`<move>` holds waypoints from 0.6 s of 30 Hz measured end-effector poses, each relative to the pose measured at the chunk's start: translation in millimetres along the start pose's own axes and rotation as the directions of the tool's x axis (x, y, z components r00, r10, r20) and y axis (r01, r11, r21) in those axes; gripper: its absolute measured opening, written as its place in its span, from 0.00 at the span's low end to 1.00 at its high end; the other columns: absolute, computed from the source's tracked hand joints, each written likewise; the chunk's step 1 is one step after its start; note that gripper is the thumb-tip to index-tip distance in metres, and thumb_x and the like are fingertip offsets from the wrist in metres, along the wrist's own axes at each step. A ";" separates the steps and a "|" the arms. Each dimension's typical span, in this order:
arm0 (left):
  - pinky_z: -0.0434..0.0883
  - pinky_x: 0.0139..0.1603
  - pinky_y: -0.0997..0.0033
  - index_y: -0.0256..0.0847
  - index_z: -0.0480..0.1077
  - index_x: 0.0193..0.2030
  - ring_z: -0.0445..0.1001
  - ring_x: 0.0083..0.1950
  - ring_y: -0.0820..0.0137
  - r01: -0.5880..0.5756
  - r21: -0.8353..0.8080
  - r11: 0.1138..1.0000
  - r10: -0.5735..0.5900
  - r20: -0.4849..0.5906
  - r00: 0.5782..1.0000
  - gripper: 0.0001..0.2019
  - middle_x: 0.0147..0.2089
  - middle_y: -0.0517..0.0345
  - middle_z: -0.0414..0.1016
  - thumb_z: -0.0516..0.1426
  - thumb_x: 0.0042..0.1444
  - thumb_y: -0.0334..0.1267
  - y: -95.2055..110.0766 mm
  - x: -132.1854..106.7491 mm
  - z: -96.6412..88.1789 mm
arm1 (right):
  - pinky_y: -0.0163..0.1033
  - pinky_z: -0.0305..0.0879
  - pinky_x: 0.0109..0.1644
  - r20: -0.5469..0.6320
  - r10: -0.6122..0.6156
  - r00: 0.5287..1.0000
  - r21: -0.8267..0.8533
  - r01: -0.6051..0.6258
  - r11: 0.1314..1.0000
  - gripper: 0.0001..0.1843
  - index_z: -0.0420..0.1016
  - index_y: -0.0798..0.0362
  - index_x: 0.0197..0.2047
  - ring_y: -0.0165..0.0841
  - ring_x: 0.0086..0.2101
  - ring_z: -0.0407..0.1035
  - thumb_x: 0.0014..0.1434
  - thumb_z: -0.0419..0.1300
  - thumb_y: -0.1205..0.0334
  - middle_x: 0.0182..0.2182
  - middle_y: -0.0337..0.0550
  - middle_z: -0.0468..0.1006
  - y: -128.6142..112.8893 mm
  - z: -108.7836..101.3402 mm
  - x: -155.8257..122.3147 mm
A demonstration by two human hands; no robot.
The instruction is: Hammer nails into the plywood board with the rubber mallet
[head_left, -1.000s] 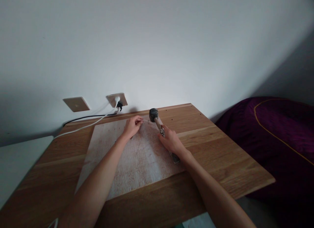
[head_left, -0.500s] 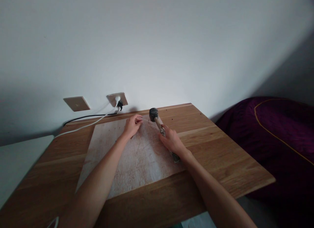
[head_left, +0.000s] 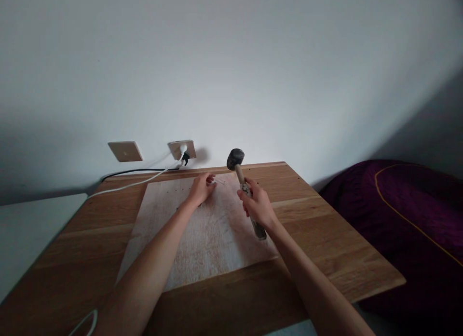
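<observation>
My right hand (head_left: 256, 204) is wrapped round the handle of a mallet (head_left: 236, 158) with a dark head, raised above the board's right part. A pale wooden board (head_left: 202, 249) lies flat on the wooden table. Near the board's far edge rests my left hand (head_left: 202, 188), its fingers curled together. Anything between those fingertips is too small to make out. Just right of them a thin nail (head_left: 224, 182) shows at the board. Several small dark marks or nail heads dot the board's far left part, and small metal bits lie by my left wrist.
The wooden table (head_left: 325, 230) meets the wall behind. A wall socket (head_left: 191, 148) holds plugs, with a white cable (head_left: 130, 185) and a black one along the table's back left. A white surface (head_left: 36, 235) adjoins at left. A purple beanbag-like cover (head_left: 361, 201) bulges at right.
My right hand has lifted the mallet, its head now higher and farther from the board. My left hand stays by the nail with little change. The view has shifted slightly.
</observation>
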State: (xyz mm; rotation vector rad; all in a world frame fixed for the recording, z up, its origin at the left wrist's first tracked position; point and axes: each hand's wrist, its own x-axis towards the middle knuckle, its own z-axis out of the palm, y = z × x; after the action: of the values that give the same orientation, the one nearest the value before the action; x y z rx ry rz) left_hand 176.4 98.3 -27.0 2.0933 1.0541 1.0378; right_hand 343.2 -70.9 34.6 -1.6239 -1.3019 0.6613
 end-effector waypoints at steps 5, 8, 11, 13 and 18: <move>0.76 0.43 0.67 0.40 0.77 0.46 0.79 0.34 0.66 0.029 -0.055 0.998 -0.028 0.015 1.000 0.14 0.33 0.60 0.81 0.61 0.51 0.30 2.3 -0.4 -1.6 | 0.29 0.61 0.15 -0.046 -0.006 0.999 0.294 0.019 0.955 0.27 0.68 0.52 0.59 0.26 0.15 0.63 0.58 0.58 0.54 0.21 0.27 0.67 -6.8 21.5 3.7; 0.76 0.44 0.67 0.40 0.77 0.45 0.79 0.36 0.66 0.019 -0.051 0.999 -0.018 0.018 1.000 0.13 0.35 0.59 0.82 0.61 0.51 0.29 3.2 -1.1 -2.5 | 0.30 0.62 0.15 0.006 -0.001 1.000 0.265 -0.001 0.964 0.27 0.68 0.53 0.60 0.27 0.15 0.63 0.59 0.58 0.54 0.20 0.27 0.68 -1.7 30.6 1.2; 0.76 0.45 0.67 0.40 0.76 0.44 0.80 0.37 0.65 0.014 -0.036 0.999 -0.013 0.031 0.999 0.12 0.36 0.57 0.82 0.60 0.52 0.29 2.1 -1.2 -2.2 | 0.31 0.62 0.16 0.071 0.000 0.997 0.172 -0.012 0.985 0.29 0.67 0.55 0.64 0.28 0.15 0.64 0.61 0.57 0.55 0.20 0.29 0.69 2.7 31.5 -4.5; 0.76 0.45 0.66 0.40 0.74 0.43 0.80 0.39 0.64 0.003 -0.018 1.000 -0.002 0.048 0.999 0.10 0.37 0.56 0.82 0.60 0.53 0.30 0.4 -1.1 -1.3 | 0.31 0.62 0.19 0.093 -0.014 0.996 0.075 0.007 0.997 0.30 0.67 0.56 0.65 0.28 0.15 0.65 0.62 0.57 0.56 0.20 0.30 0.70 2.3 30.2 -8.5; 0.75 0.53 0.60 0.38 0.72 0.48 0.78 0.48 0.61 -0.038 0.107 0.994 0.039 -0.006 0.999 0.19 0.51 0.48 0.78 0.65 0.47 0.31 -1.5 -2.3 1.0 | 0.33 0.64 0.25 0.067 -0.051 0.996 -0.070 0.056 0.996 0.30 0.67 0.57 0.67 0.30 0.19 0.67 0.63 0.56 0.59 0.21 0.34 0.73 -3.5 30.8 -12.3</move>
State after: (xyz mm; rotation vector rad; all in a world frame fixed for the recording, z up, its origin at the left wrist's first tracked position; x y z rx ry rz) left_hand 175.7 97.0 -29.5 2.2043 1.0992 1.0305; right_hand 312.0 -72.5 22.9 -1.6310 -1.4256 0.6458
